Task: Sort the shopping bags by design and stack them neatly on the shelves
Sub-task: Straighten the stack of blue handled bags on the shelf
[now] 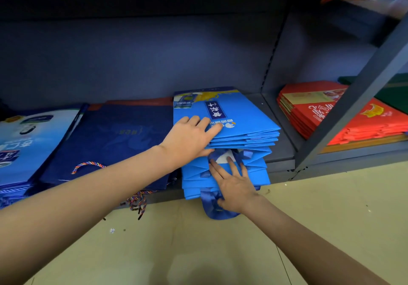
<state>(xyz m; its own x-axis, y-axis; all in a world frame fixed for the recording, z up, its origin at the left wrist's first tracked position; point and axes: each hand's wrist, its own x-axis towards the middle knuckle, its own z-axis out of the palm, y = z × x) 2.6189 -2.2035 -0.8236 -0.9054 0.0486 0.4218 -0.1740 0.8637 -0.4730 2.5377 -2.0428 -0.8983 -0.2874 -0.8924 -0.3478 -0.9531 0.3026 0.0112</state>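
low grey shelf (280, 152): left hand (189, 139) flat atop bright blue bag stack (242, 116), right hand (234, 185) flat on its lower bags, squaring up; next, likely tuck ribbon handles (212, 209) in.

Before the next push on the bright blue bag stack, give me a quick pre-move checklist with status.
1. Left hand flat on top of the bright blue bags: ok.
2. Right hand against the stack's front edge, fingers spread: ok.
3. Stack edges aligned: not ok; lower bags jut past the shelf edge, upper ones sit farther back.
4. Blue ribbon handles tucked in: not ok; they hang off the front.
5. Clear of the navy bags on the left: cannot tell; the forearm hides the border.
6. Shelf room to the right of the stack: ok.
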